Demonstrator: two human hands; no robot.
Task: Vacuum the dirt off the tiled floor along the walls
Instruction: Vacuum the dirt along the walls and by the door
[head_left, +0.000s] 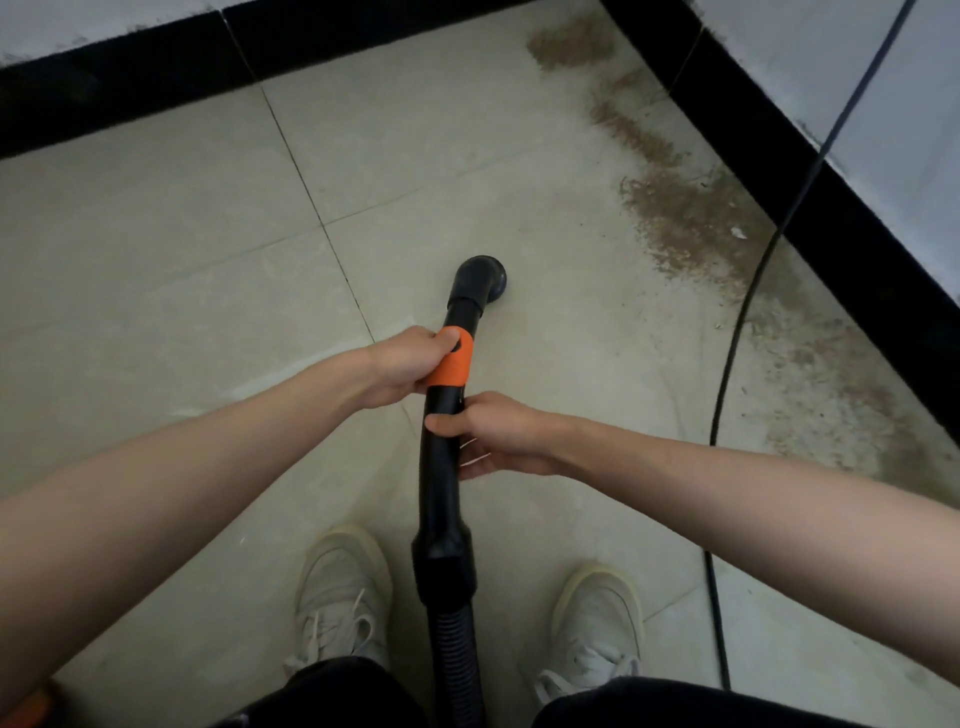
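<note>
A black vacuum wand (441, 493) with an orange collar (451, 358) runs from between my feet to a round black nozzle (480, 278) on the pale tiled floor (182, 249). My left hand (402, 364) grips the orange collar. Just below it, my right hand (493, 434) holds the black tube, thumb across it. A band of brown dirt (691, 218) lies along the right wall's black skirting (831, 218), to the right of the nozzle and apart from it.
A black power cable (727, 374) hangs down the right wall and trails over the floor beside the dirt. Black skirting (130, 88) also lines the far wall. My two pale sneakers (343, 592) stand either side of the ribbed hose (457, 654).
</note>
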